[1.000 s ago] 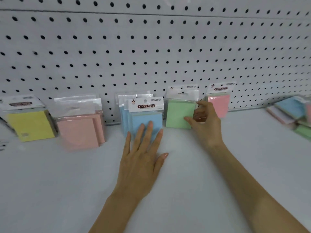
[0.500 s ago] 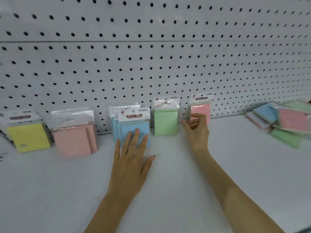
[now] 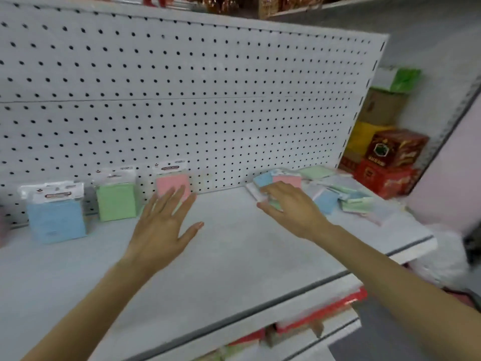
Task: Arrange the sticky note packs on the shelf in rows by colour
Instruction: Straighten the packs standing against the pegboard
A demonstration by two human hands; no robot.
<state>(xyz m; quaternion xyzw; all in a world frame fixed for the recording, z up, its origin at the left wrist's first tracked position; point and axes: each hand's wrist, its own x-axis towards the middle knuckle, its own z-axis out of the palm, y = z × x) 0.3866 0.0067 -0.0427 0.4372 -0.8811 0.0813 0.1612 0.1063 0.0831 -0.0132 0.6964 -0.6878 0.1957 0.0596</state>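
Lower centre: bare shelf (image 3: 234, 269), ample sliding room, front edge just below. Mid-frame: left hand (image 3: 166, 225), fingers straight and spread, before pink pack (image 3: 173, 185); right hand (image 3: 291, 209) curled over pile (image 3: 338, 196) at right, grip unclear. Probably light, slick-wrapped, fairly stiff: pinch by side edges. Behind, left: blue pack (image 3: 56, 217), green pack (image 3: 117, 201), upright against pegboard (image 3: 234, 100).

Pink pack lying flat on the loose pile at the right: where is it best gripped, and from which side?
Pinch the pink pack by its near edge, thumb below and fingers on top, coming from the front and above with the right hand. It lies flat and seems topmost on the pile, so its face is free and that edge faces the person.
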